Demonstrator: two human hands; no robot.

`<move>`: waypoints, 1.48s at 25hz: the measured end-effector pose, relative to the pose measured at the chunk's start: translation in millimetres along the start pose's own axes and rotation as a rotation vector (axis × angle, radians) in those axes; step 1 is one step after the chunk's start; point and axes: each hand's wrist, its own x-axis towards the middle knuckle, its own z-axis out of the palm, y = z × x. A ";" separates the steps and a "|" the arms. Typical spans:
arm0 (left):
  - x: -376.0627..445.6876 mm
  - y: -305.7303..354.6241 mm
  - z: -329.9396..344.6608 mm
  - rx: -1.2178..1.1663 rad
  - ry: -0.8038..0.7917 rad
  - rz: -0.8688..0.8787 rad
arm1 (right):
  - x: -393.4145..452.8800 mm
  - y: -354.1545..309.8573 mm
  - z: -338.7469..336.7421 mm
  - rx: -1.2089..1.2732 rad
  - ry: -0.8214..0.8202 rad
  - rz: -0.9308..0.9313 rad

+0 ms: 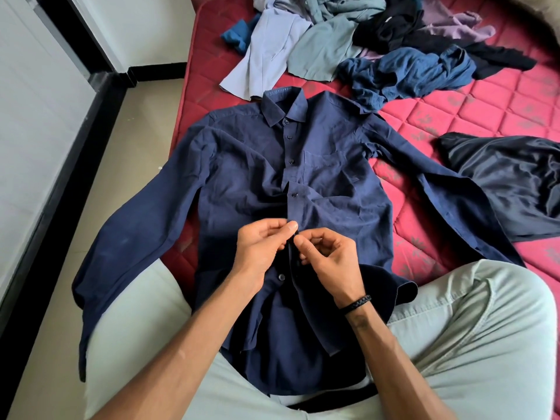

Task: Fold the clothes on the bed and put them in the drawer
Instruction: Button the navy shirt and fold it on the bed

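Red quilted bed (pixel 500 116): navy shirt (pixel 248 177) laid flat, front up, hem over the lap. Placket pinched at mid-front by left hand (pixel 262 248) and right hand (pixel 328 256); buttoning judged in hand. Remaining lower button (pixel 281 277) to be fastened before folding. Unfolded clothes (pixel 348 37) heaped beyond.

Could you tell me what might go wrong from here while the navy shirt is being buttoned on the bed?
The left sleeve hangs off the mattress edge and may drag the shirt askew. Both hands, left hand and right hand, pinch a rumpled placket, so a button might land in the wrong hole.
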 end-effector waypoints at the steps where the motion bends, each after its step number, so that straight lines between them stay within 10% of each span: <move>1: 1.1 0.4 0.3 0.122 0.005 0.088 | 0.7 -0.1 -0.9 0.060 -0.001 0.025; 7: 0.0 5.8 1.0 -0.073 -0.106 -0.015 | 9.9 -12.0 -3.9 0.285 -0.090 0.198; 11: 23.3 21.7 -2.8 0.265 -0.023 0.220 | 8.2 -39.8 0.6 -0.362 0.145 -0.013; 16: 18.4 29.3 -14.0 0.585 -0.065 0.348 | -38.6 -24.8 13.0 -1.094 -0.056 0.142; 27: -26.9 5.9 -30.4 1.148 -0.194 0.413 | -24.7 3.0 3.8 -0.709 0.112 -0.016; 37: -32.6 4.5 -29.7 1.036 -0.125 0.401 | -29.3 -9.8 1.3 -0.586 0.048 0.054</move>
